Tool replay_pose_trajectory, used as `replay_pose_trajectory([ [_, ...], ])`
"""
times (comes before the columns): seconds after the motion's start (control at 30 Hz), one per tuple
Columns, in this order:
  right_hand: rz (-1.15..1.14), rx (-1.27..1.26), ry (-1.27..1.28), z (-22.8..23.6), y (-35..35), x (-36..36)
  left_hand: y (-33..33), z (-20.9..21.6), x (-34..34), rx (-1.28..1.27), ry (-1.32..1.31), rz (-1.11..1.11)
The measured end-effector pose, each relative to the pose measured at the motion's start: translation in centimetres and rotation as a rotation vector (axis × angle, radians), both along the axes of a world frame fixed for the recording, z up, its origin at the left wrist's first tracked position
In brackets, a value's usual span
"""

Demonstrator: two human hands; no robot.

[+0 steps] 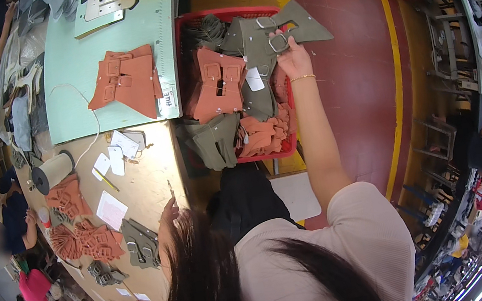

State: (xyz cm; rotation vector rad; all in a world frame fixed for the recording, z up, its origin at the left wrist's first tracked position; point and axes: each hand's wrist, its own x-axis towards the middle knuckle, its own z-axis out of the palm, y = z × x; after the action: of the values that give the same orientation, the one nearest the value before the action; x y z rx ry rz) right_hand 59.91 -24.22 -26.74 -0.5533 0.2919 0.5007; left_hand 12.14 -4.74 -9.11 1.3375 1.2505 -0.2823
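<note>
Where the right hand [295, 63] grips, olive fabric [298, 21] spreads.

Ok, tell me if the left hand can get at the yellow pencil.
Probably yes: only bare tabletop separates the left hand from the yellow pencil, though the fingers seem to hold a slim tool.
</note>
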Motion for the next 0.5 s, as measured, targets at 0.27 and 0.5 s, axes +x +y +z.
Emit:
replay_pose_trajectory([
  [0.27,-0.158,-0.288,0.582,-8.8,4.4,-0.3,0.3,2.4,-0.5,0.284,-0.005,-0.241],
  [0.5,-0.076,-0.299,0.26,-5.5,2.1,-3.9,1.1,3.7,-3.9,0.326,0.188,-0.189],
])
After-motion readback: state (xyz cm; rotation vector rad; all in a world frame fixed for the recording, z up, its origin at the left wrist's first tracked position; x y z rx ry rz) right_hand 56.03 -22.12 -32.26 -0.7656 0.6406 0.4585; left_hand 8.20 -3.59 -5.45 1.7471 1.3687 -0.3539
